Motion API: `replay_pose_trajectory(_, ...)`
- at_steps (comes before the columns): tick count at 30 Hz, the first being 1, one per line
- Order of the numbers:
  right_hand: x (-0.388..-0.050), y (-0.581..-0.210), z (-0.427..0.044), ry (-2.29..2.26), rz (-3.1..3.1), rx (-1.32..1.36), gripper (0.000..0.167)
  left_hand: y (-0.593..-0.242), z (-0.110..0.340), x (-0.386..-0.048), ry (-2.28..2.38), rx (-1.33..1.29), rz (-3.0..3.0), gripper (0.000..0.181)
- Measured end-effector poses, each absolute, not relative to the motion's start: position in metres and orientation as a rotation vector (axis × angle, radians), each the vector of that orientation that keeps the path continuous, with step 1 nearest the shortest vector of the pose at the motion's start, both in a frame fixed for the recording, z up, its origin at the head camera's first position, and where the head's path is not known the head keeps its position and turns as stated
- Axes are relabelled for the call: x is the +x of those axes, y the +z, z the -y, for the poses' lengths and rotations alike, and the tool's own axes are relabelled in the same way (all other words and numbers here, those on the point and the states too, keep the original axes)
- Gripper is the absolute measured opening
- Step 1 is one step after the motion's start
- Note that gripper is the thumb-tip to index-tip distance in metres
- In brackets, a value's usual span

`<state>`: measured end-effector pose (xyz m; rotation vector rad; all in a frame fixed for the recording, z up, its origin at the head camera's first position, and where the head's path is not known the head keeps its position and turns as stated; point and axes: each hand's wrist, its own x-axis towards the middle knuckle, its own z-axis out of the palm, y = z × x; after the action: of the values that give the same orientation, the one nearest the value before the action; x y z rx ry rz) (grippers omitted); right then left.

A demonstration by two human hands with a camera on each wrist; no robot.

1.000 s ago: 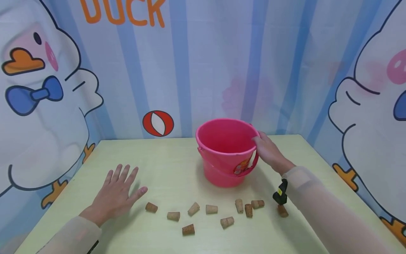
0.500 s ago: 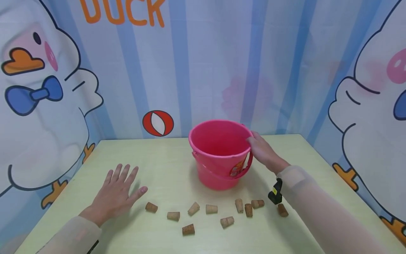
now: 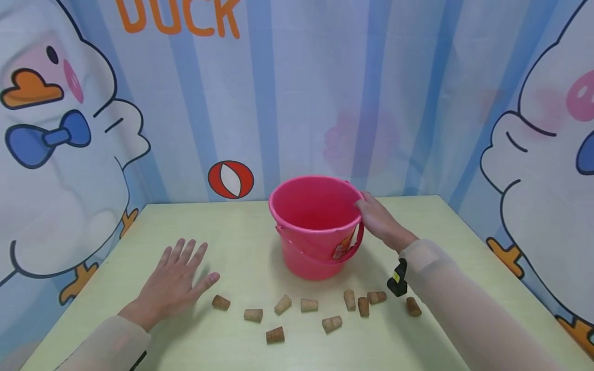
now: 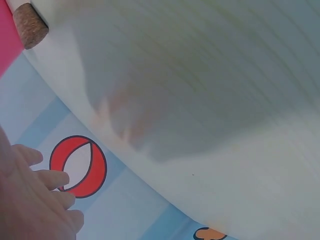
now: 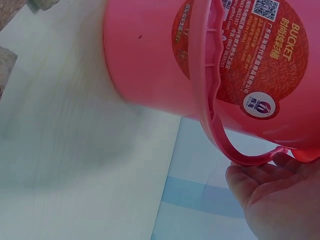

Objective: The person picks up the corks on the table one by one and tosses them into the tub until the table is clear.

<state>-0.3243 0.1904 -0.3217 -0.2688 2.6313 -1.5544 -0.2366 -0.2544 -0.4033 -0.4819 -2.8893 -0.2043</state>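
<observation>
A pink bucket (image 3: 313, 252) stands upright on the pale table, its handle hanging down along the front. My right hand (image 3: 382, 221) grips the bucket's right rim, thumb over the edge; in the right wrist view the hand (image 5: 285, 195) is at the rim beside the handle (image 5: 202, 75), and a red label (image 5: 265, 55) shows. To the left, my left hand (image 3: 169, 283) hovers with spread, straight fingers and holds nothing. Several corks lie in front of the bucket, the leftmost cork (image 3: 220, 302) near my left thumb and the rightmost cork (image 3: 413, 306) beside my right sleeve.
Behind the table (image 3: 209, 226) hangs a striped blue curtain (image 3: 297, 103) printed with ducks and a red ball (image 3: 230, 179). A small black object (image 3: 397, 278) is attached at my right wrist.
The bucket has moved left and slightly toward me, with my right hand holding its rim. My left hand has shifted very slightly right; the corks lie as before.
</observation>
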Motion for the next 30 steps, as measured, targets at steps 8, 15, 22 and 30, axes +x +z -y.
replay_pose_trajectory(8,-0.326,-0.324,-0.190,-1.550,-2.633,-0.261,0.057,-0.403,0.247,-0.235,-0.221,-0.516,2.899,0.084)
replay_pose_trajectory(15,-0.326,-0.324,-0.190,-1.558,-2.637,-0.261,0.056,-0.401,0.244,-0.233,-0.257,-0.540,2.898,0.079)
replay_pose_trajectory(22,-0.324,-0.322,-0.190,-1.555,-2.644,-0.265,0.056,-0.399,0.241,-0.229,-0.340,-0.571,2.888,0.074)
replay_pose_trajectory(30,-0.325,-0.322,-0.189,-1.569,-2.627,-0.267,0.059,-0.398,0.240,-0.225,-0.362,-0.596,2.905,0.066)
